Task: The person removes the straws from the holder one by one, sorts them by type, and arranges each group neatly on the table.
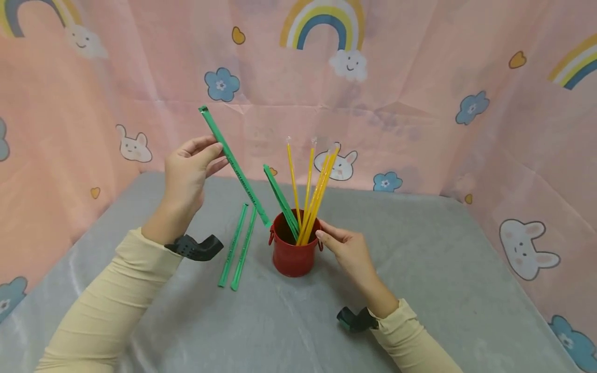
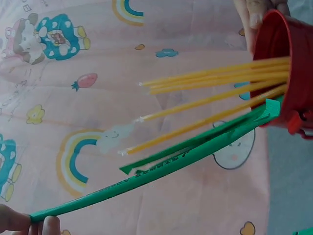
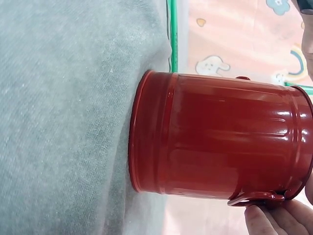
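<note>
My left hand [image 1: 183, 168] pinches a long green paper-wrapped straw [image 1: 238, 171] near its upper end. This straw slants down to the right, its lower end by the left rim of a small red metal bucket [image 1: 294, 261]. Standing in the bucket are several yellow straws [image 1: 319, 197] in clear wrappers and some green wrapped straws [image 1: 281, 200] leaning left. With thumb and fingers, my right hand [image 1: 350, 254] holds the bucket's right side at the rim, by a small side handle [image 3: 259, 197]. The bucket stands upright on the table.
Two more green wrapped straws [image 1: 233, 246] lie side by side on the grey cloth-covered table [image 1: 420, 290], left of the bucket. A pink printed curtain [image 1: 410, 103] rises behind and at both sides. Each wrist wears a black camera mount [image 1: 198, 247].
</note>
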Demonstrator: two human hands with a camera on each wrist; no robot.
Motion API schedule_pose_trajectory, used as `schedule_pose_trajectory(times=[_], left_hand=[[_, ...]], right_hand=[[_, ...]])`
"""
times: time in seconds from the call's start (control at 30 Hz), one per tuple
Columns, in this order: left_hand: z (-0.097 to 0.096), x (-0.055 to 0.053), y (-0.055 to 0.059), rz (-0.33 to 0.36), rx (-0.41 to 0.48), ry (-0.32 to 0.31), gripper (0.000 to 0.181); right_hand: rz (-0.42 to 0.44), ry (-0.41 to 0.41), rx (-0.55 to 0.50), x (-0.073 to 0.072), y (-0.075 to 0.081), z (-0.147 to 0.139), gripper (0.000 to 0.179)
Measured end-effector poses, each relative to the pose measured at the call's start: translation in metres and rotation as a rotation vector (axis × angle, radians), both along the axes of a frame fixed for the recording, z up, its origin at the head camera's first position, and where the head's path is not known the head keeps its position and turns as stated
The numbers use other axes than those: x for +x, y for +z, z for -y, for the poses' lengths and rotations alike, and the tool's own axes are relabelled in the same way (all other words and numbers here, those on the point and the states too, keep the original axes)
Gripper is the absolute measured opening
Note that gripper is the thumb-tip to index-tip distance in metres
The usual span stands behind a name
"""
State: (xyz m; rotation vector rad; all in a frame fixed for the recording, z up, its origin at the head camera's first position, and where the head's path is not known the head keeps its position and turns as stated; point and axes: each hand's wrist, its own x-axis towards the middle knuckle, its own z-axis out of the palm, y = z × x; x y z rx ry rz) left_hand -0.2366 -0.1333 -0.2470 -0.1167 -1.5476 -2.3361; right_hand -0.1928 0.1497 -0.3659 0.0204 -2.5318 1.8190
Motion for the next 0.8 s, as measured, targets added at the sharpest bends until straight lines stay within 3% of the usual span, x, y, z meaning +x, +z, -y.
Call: schedule_pose_trajectory(times=[0.33, 0.8], left_hand=[[0.019, -0.007, -0.011, 0.095, -0.041, -0.018, 0.006], [0.03, -0.027, -0.012, 0.146, -0.304, 0.021, 0.009]], right_hand=[[-0.018, 0.007, 0.008, 0.002, -0.004, 0.002, 0.037], [-0.019, 0.003, 0.024, -0.001, 0.0, 0.002, 0.039]])
